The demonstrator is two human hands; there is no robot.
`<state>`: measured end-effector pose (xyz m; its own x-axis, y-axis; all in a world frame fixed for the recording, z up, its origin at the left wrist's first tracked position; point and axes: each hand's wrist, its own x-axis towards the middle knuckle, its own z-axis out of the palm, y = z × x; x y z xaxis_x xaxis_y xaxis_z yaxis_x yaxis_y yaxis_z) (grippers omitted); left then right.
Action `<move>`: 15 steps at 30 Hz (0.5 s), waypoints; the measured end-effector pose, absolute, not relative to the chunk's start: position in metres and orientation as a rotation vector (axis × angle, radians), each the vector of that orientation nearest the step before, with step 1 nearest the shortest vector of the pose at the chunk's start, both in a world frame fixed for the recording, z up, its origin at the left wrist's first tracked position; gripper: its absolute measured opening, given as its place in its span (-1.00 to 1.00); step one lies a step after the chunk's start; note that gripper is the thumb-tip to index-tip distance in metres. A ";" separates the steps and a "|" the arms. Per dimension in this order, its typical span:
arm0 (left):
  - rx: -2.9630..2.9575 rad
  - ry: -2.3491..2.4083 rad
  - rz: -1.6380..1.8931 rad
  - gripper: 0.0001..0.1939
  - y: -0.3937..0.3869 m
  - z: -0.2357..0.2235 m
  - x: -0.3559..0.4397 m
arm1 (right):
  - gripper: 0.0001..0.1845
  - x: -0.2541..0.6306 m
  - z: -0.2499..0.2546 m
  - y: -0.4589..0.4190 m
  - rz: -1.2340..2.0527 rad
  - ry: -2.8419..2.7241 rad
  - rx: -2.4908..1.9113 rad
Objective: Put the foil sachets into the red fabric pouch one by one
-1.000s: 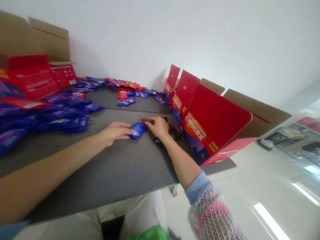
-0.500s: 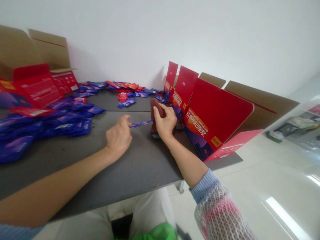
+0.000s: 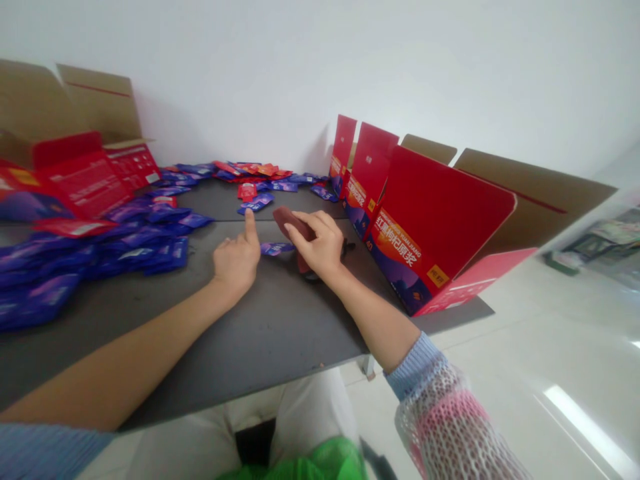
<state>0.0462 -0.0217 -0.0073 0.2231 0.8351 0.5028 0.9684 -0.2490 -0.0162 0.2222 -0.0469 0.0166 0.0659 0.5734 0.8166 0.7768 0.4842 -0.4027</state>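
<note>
My left hand (image 3: pixel 235 263) has its index finger raised and the other fingers curled. At its right edge is the near end of a blue sachet (image 3: pixel 273 249), seemingly pinched by fingers hidden from view. The sachet's other end goes in beneath a brown lever-handled hand tool (image 3: pixel 287 219). My right hand (image 3: pixel 320 243) is closed around that tool, thumb on the near side and fingers over the top. The tool stands on the grey table (image 3: pixel 280 333); its exact kind is not clear. A heap of blue sachets (image 3: pixel 135 240) lies left of my left hand.
Red and blue printed cartons (image 3: pixel 400 233) with raised flaps line the table's right side. Another opened carton (image 3: pixel 80 173) stands at the left. Red and blue sachets (image 3: pixel 250 170) stretch along the wall, with a few nearer ones (image 3: pixel 256 202) in front.
My left hand has turned from flat fingers to curled ones with the index finger up. The sachet has gone into the tool. My right hand has tilted the tool's handle upright, then leftward.
</note>
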 end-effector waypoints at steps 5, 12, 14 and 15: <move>-2.348 -1.455 -0.555 -0.46 -0.022 -0.004 0.042 | -0.62 0.220 0.018 -0.049 -0.197 -1.741 -1.295; -2.380 -1.613 -0.736 -0.41 -0.026 -0.002 0.042 | -0.52 0.230 0.019 -0.038 0.134 -2.383 -1.530; -2.370 -1.690 -0.626 -0.44 -0.025 -0.003 0.042 | -0.60 0.235 0.027 -0.038 0.218 -2.513 -1.545; -2.375 -1.711 -0.561 -0.48 -0.024 -0.004 0.041 | -0.65 0.238 0.031 -0.039 0.289 -2.568 -1.549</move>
